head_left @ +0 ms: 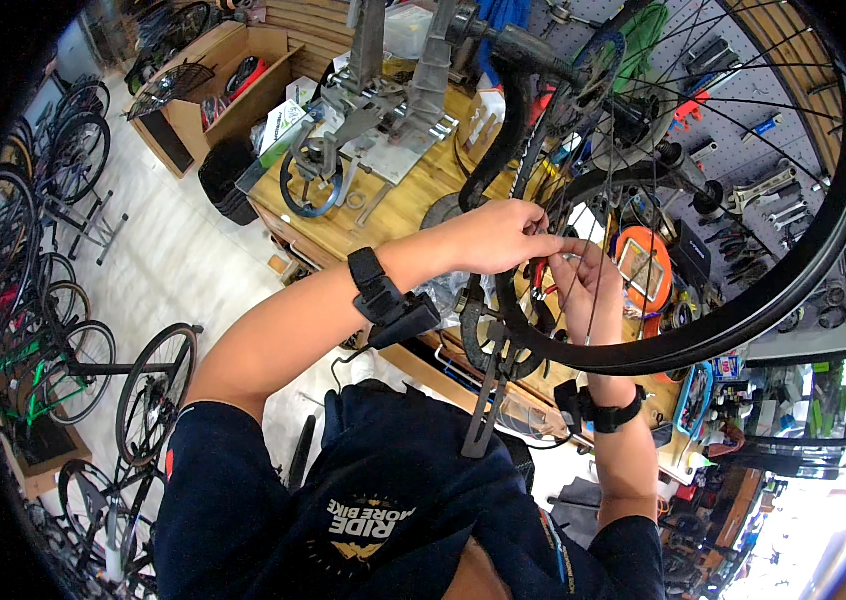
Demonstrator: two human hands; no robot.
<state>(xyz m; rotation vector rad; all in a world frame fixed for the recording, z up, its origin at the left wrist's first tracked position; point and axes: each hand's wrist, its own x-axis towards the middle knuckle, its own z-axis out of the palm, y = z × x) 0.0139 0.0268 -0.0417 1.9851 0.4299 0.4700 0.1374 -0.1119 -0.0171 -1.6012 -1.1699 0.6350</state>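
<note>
A spoked bicycle wheel (836,215) with a black rim stands tilted at the right, set among the black arms of a wheel stand (511,140). My left hand (503,236) reaches in from the left at the spokes, its thumb and fingers pinched. From below, my right hand (588,285) comes up behind some spokes, its fingers bent and pressed together. The fingertips of both hands meet near the wheel's left side. Whatever lies between them is too small to make out. Just below the fingertips is a red-handled tool (540,275).
Beneath the stand is a wooden workbench (383,205) carrying a metal fixture (398,110) and an orange round dish (645,262). Tools hang on a grey pegboard (743,150). Bicycles (73,370) line the left side, near an open cardboard box (178,120).
</note>
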